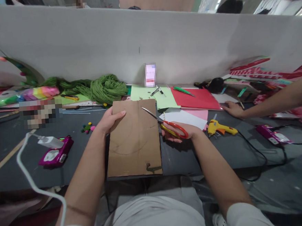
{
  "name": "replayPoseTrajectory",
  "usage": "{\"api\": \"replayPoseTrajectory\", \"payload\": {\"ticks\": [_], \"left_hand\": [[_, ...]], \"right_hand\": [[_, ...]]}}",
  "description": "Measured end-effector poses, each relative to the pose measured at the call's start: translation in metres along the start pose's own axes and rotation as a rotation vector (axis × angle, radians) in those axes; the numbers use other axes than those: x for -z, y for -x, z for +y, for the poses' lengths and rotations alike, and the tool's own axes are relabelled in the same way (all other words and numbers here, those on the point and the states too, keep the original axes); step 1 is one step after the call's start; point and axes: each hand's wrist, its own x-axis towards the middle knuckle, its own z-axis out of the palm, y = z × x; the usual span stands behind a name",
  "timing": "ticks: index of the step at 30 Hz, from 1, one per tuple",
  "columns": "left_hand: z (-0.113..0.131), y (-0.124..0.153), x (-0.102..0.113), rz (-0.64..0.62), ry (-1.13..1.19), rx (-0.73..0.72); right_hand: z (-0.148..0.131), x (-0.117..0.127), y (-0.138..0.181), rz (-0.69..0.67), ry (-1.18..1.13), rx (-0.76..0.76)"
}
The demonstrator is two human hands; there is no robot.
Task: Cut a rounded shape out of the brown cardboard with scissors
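A brown cardboard sheet (134, 141) with a faint pencilled curve lies on the dark table (221, 153) in front of me. My left hand (110, 120) grips its upper left edge, thumb on top. My right hand (179, 131) is closed in the red and yellow handles of a pair of scissors (164, 124). The blades are apart and point up and left over the cardboard's right edge.
Green yarn (105, 88), light green, red (196, 97) and white paper sheets lie behind the cardboard. A yellow glue gun (220, 127) sits right of my hand. Another person's hand (233, 109) rests at the right. Purple power strips (57, 154) with cables flank me. A grey partition stands behind.
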Motion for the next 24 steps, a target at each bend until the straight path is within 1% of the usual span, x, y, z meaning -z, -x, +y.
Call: {"api": "replayPoseTrajectory", "payload": {"ticks": [8,15,20,24], "left_hand": [[-0.0048,-0.0028,0.0063,-0.034,-0.004,0.008],[-0.0046,-0.0025,0.0060,-0.021,-0.004,0.015],[-0.0048,-0.0038,0.0080,-0.018,0.002,0.021],[-0.0044,-0.0041,0.0077,0.005,-0.026,-0.001]], "right_hand": [[-0.0012,-0.0003,-0.0014,0.010,0.085,0.031],[0.0018,0.0015,-0.0033,0.024,0.161,0.049],[-0.0009,0.0005,-0.0019,0.062,0.213,0.048],[-0.0025,0.0000,-0.0014,0.081,0.197,0.074]]}}
